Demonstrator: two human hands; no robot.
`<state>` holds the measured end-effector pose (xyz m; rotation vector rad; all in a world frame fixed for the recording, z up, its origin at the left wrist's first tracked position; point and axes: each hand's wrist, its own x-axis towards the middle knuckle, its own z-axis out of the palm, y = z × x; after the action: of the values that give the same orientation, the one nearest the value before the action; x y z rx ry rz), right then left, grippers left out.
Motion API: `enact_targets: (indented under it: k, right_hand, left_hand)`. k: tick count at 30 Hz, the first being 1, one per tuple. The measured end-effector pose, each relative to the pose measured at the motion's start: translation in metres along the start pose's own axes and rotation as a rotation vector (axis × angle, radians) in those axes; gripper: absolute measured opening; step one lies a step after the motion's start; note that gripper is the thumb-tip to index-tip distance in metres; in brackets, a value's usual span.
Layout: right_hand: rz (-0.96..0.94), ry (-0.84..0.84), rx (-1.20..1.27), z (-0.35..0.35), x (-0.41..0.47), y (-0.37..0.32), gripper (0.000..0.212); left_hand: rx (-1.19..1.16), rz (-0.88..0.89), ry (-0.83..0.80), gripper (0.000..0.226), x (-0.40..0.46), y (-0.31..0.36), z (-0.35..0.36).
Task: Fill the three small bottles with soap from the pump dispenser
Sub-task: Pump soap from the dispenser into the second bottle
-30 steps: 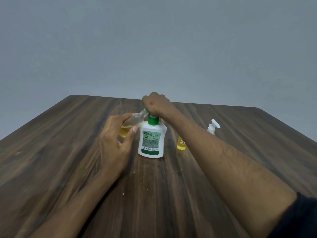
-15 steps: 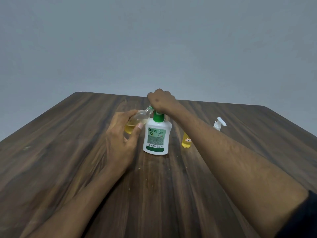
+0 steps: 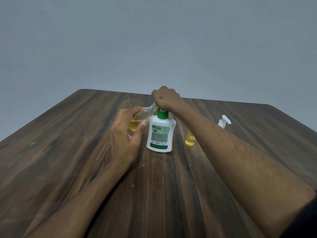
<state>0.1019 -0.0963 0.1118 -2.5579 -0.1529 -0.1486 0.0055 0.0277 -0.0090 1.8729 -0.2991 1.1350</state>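
Head view: the step in hand looks like pumping soap into a small bottle. To do it well, the person should keep the bottle's mouth tight under the nozzle, press the pump in slow full strokes so the thick soap runs in rather than down the outside, and steady the dispenser so it does not tip on the desk (image 3: 72,152).

The right hand (image 3: 165,98) sits on top of the pump dispenser (image 3: 161,134), wrist bent down, fingers curled over the pump head and hiding it; only the green collar shows just below the knuckles. The forearm reaches in from the lower right.

The left hand (image 3: 127,134) holds the small clear bottle (image 3: 142,116) tilted, its neck pointing up toward the right hand's fingers and meeting the nozzle there. The thumb lies across the bottle's near side, the other fingers wrap behind it, so the grip is a loose curl round the body. Yellow soap pools in the bottle's lower end, inside the left fingers; it appears partly full.

Beyond the right forearm, away from both sets of fingers, a second small bottle (image 3: 190,139) stands upright with yellow soap in it, and a white pump top (image 3: 223,121) shows just behind it. A third bottle cannot be made out
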Motion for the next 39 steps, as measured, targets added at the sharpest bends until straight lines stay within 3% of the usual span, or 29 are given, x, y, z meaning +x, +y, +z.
enact_targets:
  k: [14, 19, 31, 39]
  right_hand:
    - [0.021, -0.025, 0.037, -0.001, -0.006, 0.0, 0.02]
    - [0.0, 0.035, 0.056, -0.002, -0.006, -0.004, 0.021]
    - [-0.009, -0.057, 0.048, -0.004, -0.005, -0.002, 0.022]
    - [-0.011, -0.035, 0.1, -0.006, -0.007, -0.007, 0.037]
  left_hand:
    - [0.008, -0.005, -0.012, 0.029, 0.0, -0.003, 0.001]
    - [0.004, 0.016, 0.01, 0.028, 0.001, -0.001, 0.001]
    - [0.011, 0.008, -0.009, 0.027, 0.002, -0.003, 0.0]
    - [-0.013, 0.004, 0.007, 0.028, 0.001, -0.002, 0.001]
